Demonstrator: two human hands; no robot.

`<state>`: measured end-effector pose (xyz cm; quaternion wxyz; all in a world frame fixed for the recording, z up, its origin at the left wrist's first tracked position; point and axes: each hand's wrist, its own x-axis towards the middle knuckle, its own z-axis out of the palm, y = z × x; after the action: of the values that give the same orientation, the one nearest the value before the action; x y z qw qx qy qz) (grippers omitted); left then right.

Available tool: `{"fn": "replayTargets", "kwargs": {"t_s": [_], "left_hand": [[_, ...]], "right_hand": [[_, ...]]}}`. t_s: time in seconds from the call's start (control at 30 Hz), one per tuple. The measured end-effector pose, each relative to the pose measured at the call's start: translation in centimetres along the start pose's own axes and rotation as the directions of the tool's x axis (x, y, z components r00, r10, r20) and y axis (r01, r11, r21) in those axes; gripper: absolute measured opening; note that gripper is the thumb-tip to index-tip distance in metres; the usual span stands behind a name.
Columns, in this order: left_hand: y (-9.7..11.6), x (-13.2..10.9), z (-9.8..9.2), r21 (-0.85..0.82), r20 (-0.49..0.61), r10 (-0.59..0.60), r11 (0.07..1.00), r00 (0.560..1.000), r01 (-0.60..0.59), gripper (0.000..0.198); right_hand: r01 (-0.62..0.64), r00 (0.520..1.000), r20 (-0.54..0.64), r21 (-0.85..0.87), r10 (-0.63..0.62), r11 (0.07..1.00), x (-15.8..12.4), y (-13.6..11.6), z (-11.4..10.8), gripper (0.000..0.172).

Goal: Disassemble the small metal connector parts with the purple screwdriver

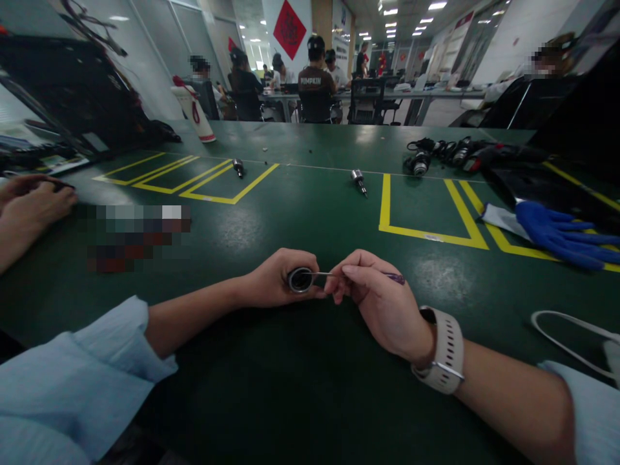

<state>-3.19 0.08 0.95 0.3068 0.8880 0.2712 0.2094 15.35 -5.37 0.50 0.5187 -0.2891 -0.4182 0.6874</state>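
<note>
My left hand [276, 279] is closed round a small dark metal cylinder [300, 280] whose open round end faces me. My right hand [375, 300] pinches a thin metal tool [325, 274] with a purple handle end [396, 278]; its tip reaches into the cylinder's opening. Both hands rest low over the green table mat [310, 219] near its front middle. A pale watch sits on my right wrist.
Two small metal parts [237, 166] [358, 179] lie further back by yellow marked boxes. A blue glove [562, 232] lies at the right, a cluster of dark parts [436, 155] behind it. Another person's hands [29, 200] rest at the left edge. A white cable [571, 329] curls at right.
</note>
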Motion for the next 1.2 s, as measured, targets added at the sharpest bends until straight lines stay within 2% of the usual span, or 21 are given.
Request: {"fn": "replayTargets", "kwargs": {"t_s": [0.1,0.2,0.23,0.3,0.37,0.43,0.53,0.73,0.8,0.9,0.97,1.0,1.07,1.13,1.2], "left_hand": [[-0.2,0.0,0.0,0.017,-0.114,-0.02,1.0,0.993,0.022,0.019],[-0.4,0.0,0.0,0.038,-0.273,-0.051,0.997,0.961,0.063,0.023],[-0.4,0.0,0.1,0.049,-0.31,-0.058,0.996,0.949,0.077,0.023],[-0.4,0.0,0.2,0.076,-0.326,-0.057,0.993,0.944,0.086,0.022],[-0.1,-0.1,0.4,0.09,-0.256,-0.036,0.994,0.966,0.061,0.023],[0.1,-0.3,0.7,0.072,-0.144,-0.008,0.997,0.99,0.019,0.034],[0.4,-0.4,1.3,0.025,-0.074,-0.001,1.0,0.997,0.003,0.045],[0.4,-0.3,1.6,0.055,-0.117,0.004,0.998,0.993,0.002,0.06],[0.2,-0.3,1.4,0.138,-0.163,0.035,0.99,0.986,-0.013,0.061],[-0.5,-0.1,0.7,0.299,-0.301,0.108,0.954,0.947,-0.013,0.059],[-1.0,0.0,0.2,0.317,-0.384,0.124,0.949,0.915,0.005,0.05],[-1.2,0.1,0.1,0.287,-0.428,0.108,0.958,0.897,0.022,0.044],[-1.5,0.2,0.0,0.194,-0.492,0.042,0.979,0.87,0.063,0.033],[-1.5,0.3,0.0,0.116,-0.484,-0.033,0.988,0.875,0.101,0.025],[-1.3,0.3,0.1,0.092,-0.401,-0.088,0.987,0.912,0.135,0.018]], "right_hand": [[0.113,0.994,0.013,-0.071,-0.112,0.991,-0.1,0.3,-0.2,0.014],[0.265,0.963,0.029,-0.285,-0.268,0.921,-0.5,0.4,-0.3,0.014],[0.32,0.943,0.048,-0.393,-0.328,0.862,-0.7,0.3,-0.2,0.012],[0.415,0.895,0.133,-0.597,-0.426,0.686,-0.9,0.1,0.0,0.009],[0.475,0.853,0.234,-0.718,-0.466,0.509,-0.9,-0.1,0.2,0.006],[0.49,0.837,0.298,-0.782,-0.46,0.385,-0.9,-0.1,0.3,0.017],[0.491,0.828,0.349,-0.83,-0.439,0.266,-0.7,0.0,0.4,0.023],[0.574,0.79,0.498,-0.806,-0.356,0.145,-0.5,0.4,0.2,0.014],[0.611,0.748,0.525,-0.784,-0.407,0.113,-0.3,0.2,-0.1,0.012],[0.642,0.652,0.535,-0.766,-0.537,0.015,0.9,-1.0,-1.0,0.012],[0.594,0.6,0.507,-0.8,-0.619,-0.079,2.2,-2.1,-2.1,0.013],[0.551,0.598,0.489,-0.826,-0.636,-0.118,2.9,-2.6,-2.8,0.014],[0.393,0.579,0.357,-0.91,-0.733,-0.133,4.4,-3.7,-4.5,0.017],[0.199,0.592,0.202,-0.975,-0.781,-0.101,5.7,-4.7,-6.7,0.019],[0.036,0.578,0.078,-0.997,-0.812,-0.07,6.5,-5.5,-9.0,0.019]]}}
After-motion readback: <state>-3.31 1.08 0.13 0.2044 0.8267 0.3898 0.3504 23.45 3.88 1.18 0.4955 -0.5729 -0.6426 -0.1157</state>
